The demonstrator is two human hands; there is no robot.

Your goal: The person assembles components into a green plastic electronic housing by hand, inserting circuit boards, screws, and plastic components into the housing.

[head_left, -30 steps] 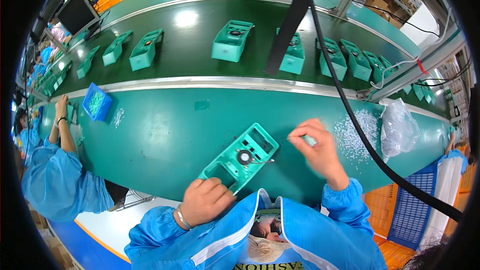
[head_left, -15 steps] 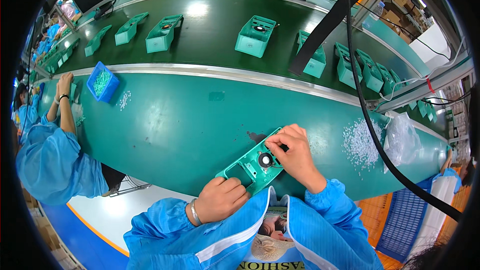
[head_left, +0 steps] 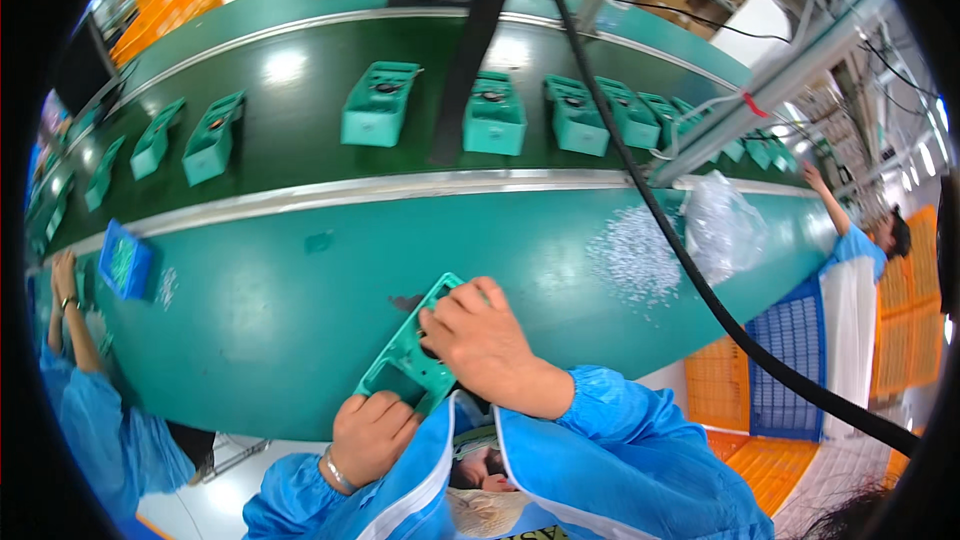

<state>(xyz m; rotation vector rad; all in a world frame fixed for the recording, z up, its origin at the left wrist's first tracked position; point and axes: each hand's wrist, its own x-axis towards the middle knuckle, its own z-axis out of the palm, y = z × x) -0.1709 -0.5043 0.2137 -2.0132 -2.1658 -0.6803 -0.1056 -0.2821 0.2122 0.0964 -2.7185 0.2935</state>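
Observation:
A green plastic housing [head_left: 405, 353] lies tilted on the green bench in front of me, its near end against my jacket. My left hand [head_left: 372, 437] is closed round its near left end, where a rectangular opening shows. Over the upper part of the housing lies my right hand [head_left: 480, 345], fingers bent down into it and the back of the hand upward. Those fingers largely cover a round black part inside the housing. Whatever sits between the fingertips is hidden.
Similar green housings [head_left: 380, 105] stand along the dark conveyor beyond the bench. Small whitish pieces [head_left: 635, 255] are heaped at right beside a clear plastic bag [head_left: 720, 230]. A blue bin [head_left: 125, 260] holds green pieces at left. A black cable [head_left: 680, 270] hangs across the view. Co-workers sit at both sides.
The view has turned to the right, so the bench things sit further left. My right hand has gone from a pinch beside the round part to bent fingers over it. My left hand keeps its hold.

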